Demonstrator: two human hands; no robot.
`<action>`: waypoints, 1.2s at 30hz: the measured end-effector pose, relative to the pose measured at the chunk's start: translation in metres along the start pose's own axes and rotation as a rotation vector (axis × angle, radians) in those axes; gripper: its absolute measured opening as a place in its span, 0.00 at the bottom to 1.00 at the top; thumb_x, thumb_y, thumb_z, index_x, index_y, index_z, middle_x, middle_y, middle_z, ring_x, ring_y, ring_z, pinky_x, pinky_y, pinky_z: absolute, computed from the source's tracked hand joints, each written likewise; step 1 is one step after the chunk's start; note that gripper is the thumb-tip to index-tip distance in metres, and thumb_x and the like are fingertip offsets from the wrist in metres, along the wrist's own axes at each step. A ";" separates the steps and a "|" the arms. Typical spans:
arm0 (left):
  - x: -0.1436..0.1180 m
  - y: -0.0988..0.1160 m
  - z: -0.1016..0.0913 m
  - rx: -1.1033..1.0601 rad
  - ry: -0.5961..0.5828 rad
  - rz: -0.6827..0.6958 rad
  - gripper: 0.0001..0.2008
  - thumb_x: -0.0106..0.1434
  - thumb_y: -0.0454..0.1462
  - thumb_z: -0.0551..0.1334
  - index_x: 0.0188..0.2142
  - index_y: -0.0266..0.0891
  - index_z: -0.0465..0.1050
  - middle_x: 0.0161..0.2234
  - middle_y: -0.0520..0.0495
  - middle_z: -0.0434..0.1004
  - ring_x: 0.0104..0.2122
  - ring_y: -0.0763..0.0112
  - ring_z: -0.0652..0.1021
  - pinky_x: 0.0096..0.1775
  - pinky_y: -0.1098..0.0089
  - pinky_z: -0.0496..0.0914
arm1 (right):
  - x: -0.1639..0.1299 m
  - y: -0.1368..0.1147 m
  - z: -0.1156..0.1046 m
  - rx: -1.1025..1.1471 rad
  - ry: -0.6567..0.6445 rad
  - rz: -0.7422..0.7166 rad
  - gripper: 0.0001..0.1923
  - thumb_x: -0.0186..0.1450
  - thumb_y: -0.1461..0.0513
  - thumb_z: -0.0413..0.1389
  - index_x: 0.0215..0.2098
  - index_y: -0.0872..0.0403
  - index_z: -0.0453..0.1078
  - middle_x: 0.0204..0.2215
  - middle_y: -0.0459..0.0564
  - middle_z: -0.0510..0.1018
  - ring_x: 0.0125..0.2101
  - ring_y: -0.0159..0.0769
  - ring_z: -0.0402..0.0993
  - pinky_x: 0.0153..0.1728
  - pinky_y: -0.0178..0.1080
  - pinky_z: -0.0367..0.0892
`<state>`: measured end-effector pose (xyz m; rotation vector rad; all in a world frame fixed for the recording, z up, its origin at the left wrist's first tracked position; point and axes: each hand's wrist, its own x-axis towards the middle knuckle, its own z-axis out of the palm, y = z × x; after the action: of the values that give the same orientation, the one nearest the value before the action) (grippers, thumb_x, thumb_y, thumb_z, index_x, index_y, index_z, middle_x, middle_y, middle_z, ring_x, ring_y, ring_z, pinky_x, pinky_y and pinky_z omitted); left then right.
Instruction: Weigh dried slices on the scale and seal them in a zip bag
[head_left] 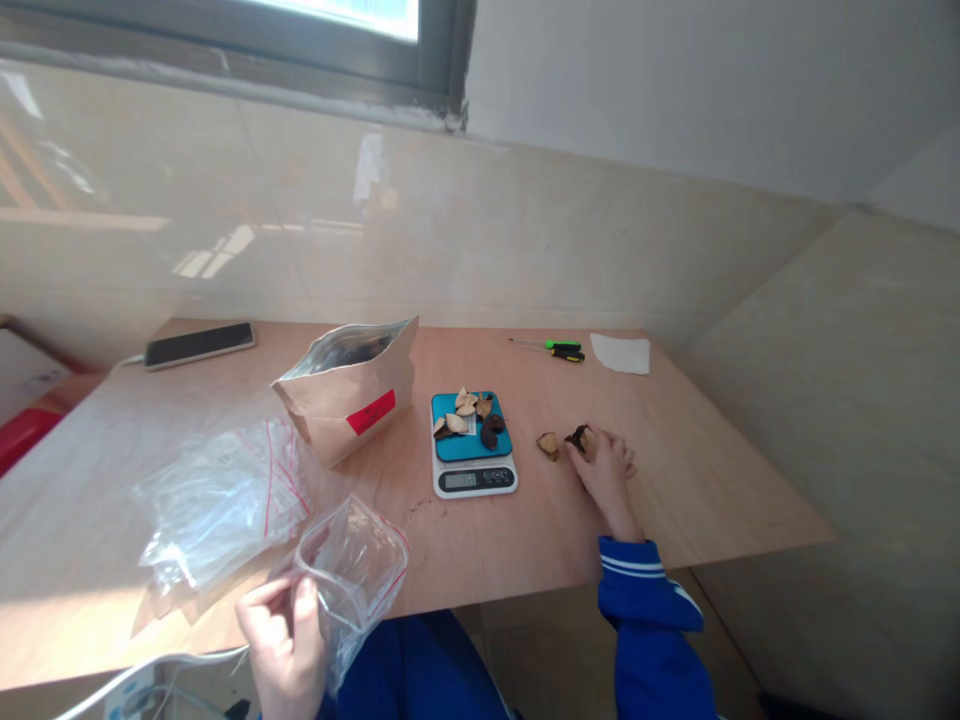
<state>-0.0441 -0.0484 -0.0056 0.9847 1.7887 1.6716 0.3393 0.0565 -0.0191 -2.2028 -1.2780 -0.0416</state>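
R hand (pixel 606 466): fingers closed on a dark dried piece (pixel 578 436), at table level, right of the scale (pixel 472 452). Second, paler piece (pixel 548 445) loose on the table just left of it, btwn hand & scale.

L hand (pixel 281 640): near edge, pinching mouth of a small zip bag (pixel 356 568), red seal strip, bag looks empty.

Scale: blue platform, several dried slices (pixel 466 412) on it; display unreadable.

Kraft pouch (pixel 352 392): open, red label, left of scale.

Spare zip bags (pixel 217 495): heap, near left.

Far edge: phone (pixel 199 345), screwdriver (pixel 556 349), white paper (pixel 621 353).

Step, prob.: portioning by weight. Next move needs the held piece carried w/o dropping, bag mouth kept open.
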 end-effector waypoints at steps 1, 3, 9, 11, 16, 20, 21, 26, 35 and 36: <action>-0.001 0.002 0.001 -0.004 -0.005 -0.004 0.15 0.53 0.46 0.65 0.34 0.44 0.63 0.28 0.53 0.70 0.31 0.65 0.75 0.42 0.58 0.71 | 0.001 0.008 0.001 -0.020 -0.033 -0.007 0.28 0.59 0.49 0.54 0.53 0.56 0.68 0.50 0.66 0.69 0.50 0.62 0.62 0.46 0.63 0.57; -0.002 0.004 0.003 -0.005 0.002 -0.012 0.16 0.52 0.47 0.65 0.34 0.44 0.63 0.28 0.53 0.70 0.31 0.64 0.76 0.40 0.59 0.71 | -0.006 0.018 0.002 -0.039 -0.044 -0.059 0.30 0.60 0.49 0.52 0.56 0.55 0.65 0.52 0.66 0.68 0.52 0.61 0.61 0.47 0.63 0.58; 0.000 0.001 0.003 0.013 0.023 -0.057 0.19 0.50 0.50 0.65 0.34 0.43 0.63 0.28 0.52 0.69 0.34 0.62 0.77 0.37 0.62 0.71 | -0.040 0.035 0.005 -0.017 0.129 -0.154 0.30 0.66 0.49 0.46 0.58 0.60 0.62 0.52 0.69 0.68 0.52 0.58 0.63 0.49 0.60 0.60; 0.001 -0.001 0.001 0.018 0.027 -0.050 0.19 0.50 0.50 0.65 0.35 0.42 0.64 0.29 0.52 0.69 0.33 0.63 0.77 0.36 0.63 0.70 | -0.044 0.040 0.008 -0.015 0.139 -0.177 0.30 0.66 0.49 0.45 0.56 0.62 0.63 0.50 0.70 0.70 0.51 0.57 0.64 0.49 0.59 0.61; 0.001 -0.003 -0.001 0.023 0.040 -0.037 0.20 0.51 0.51 0.65 0.35 0.41 0.64 0.31 0.51 0.71 0.33 0.64 0.76 0.35 0.63 0.69 | -0.045 0.042 0.012 -0.028 0.125 -0.226 0.29 0.66 0.49 0.45 0.54 0.64 0.64 0.49 0.70 0.71 0.50 0.55 0.66 0.49 0.57 0.62; 0.000 -0.006 0.000 0.016 0.035 -0.078 0.22 0.50 0.52 0.66 0.35 0.41 0.65 0.31 0.51 0.71 0.33 0.64 0.76 0.36 0.63 0.69 | -0.046 0.039 0.012 -0.017 0.139 -0.227 0.28 0.67 0.49 0.45 0.53 0.63 0.65 0.49 0.70 0.71 0.50 0.55 0.66 0.49 0.57 0.62; 0.000 -0.007 0.000 0.015 0.038 -0.084 0.22 0.50 0.52 0.66 0.35 0.41 0.65 0.31 0.51 0.70 0.34 0.64 0.76 0.37 0.62 0.69 | -0.046 0.039 0.012 -0.015 0.140 -0.229 0.28 0.67 0.49 0.45 0.53 0.63 0.65 0.49 0.70 0.71 0.50 0.55 0.66 0.49 0.57 0.62; 0.001 -0.005 0.000 0.010 0.040 -0.071 0.22 0.49 0.53 0.66 0.35 0.41 0.64 0.32 0.51 0.72 0.34 0.63 0.76 0.37 0.62 0.69 | -0.047 0.039 0.012 -0.008 0.151 -0.230 0.27 0.66 0.49 0.45 0.52 0.62 0.65 0.48 0.68 0.72 0.49 0.54 0.67 0.49 0.57 0.62; 0.001 -0.002 0.001 0.018 0.038 -0.079 0.23 0.49 0.53 0.66 0.35 0.40 0.64 0.31 0.51 0.71 0.34 0.63 0.76 0.36 0.62 0.69 | -0.047 0.038 0.011 -0.020 0.149 -0.211 0.30 0.66 0.49 0.46 0.54 0.64 0.64 0.48 0.71 0.71 0.49 0.56 0.66 0.49 0.58 0.62; 0.001 -0.003 0.001 0.019 0.042 -0.078 0.23 0.49 0.53 0.65 0.35 0.40 0.65 0.31 0.51 0.71 0.34 0.63 0.76 0.36 0.62 0.68 | -0.047 0.038 0.011 -0.021 0.148 -0.210 0.30 0.66 0.48 0.46 0.54 0.64 0.64 0.48 0.71 0.71 0.49 0.56 0.66 0.49 0.58 0.62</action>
<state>-0.0446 -0.0469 -0.0081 0.8816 1.8490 1.6418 0.3412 0.0108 -0.0603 -2.0327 -1.4234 -0.2952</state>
